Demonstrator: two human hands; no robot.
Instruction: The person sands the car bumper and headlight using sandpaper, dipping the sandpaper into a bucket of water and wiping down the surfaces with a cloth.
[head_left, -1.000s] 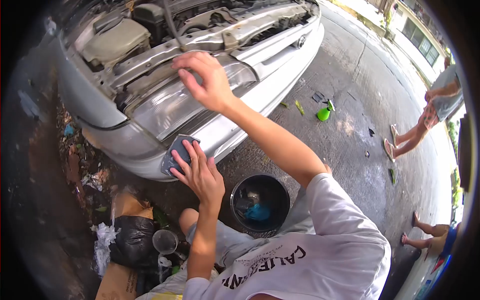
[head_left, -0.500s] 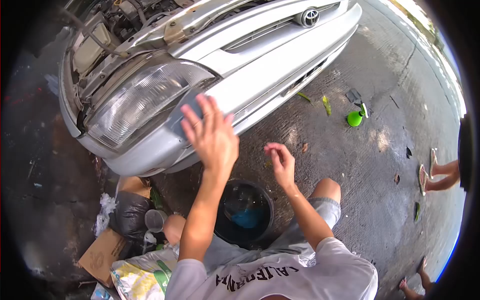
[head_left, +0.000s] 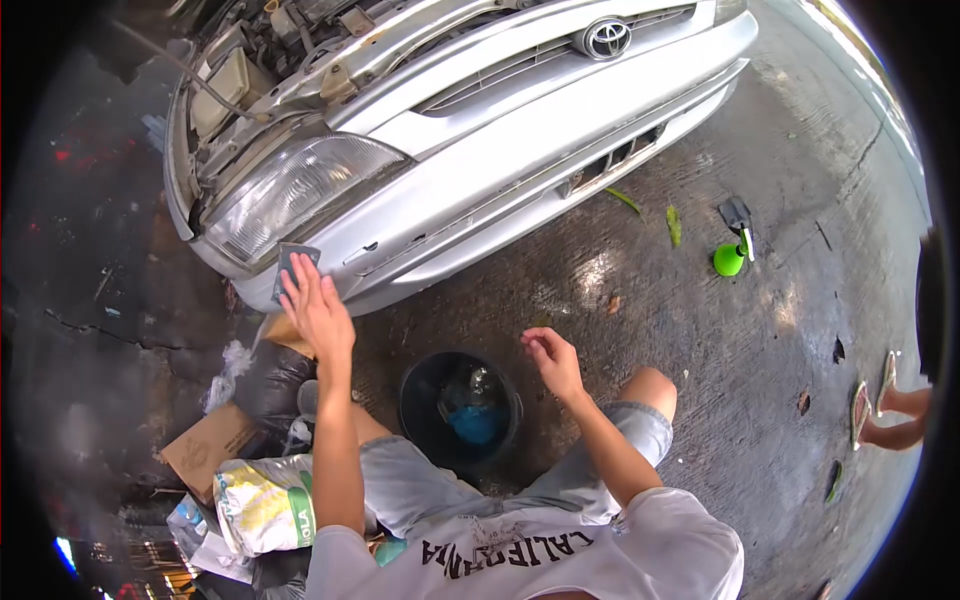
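My left hand [head_left: 322, 318] presses a dark grey sheet of sandpaper [head_left: 292, 268] against the silver front bumper [head_left: 440, 215], just below the corner of the headlight [head_left: 300, 190]. Its fingers lie nearly straight over the sheet, which shows past the fingertips. To the right, my right hand [head_left: 555, 362] hangs in the air above the ground, fingers curled in and nothing visible in them. Below and between both hands stands a black bucket [head_left: 408, 400] with water and a blue thing [head_left: 478, 424] inside.
The car's engine bay [head_left: 270, 60] is uncovered. A green spray bottle [head_left: 728, 260] stands on the wet concrete at right. Cardboard [head_left: 210, 450], bags and a printed sack [head_left: 265, 505] are piled at left. A person's sandalled feet [head_left: 862, 410] show at the right edge.
My left hand has slid left and down along the bumper with the sandpaper, toward its corner. My right hand has dropped slightly, its fingers still curled. The camera view has shifted a little.
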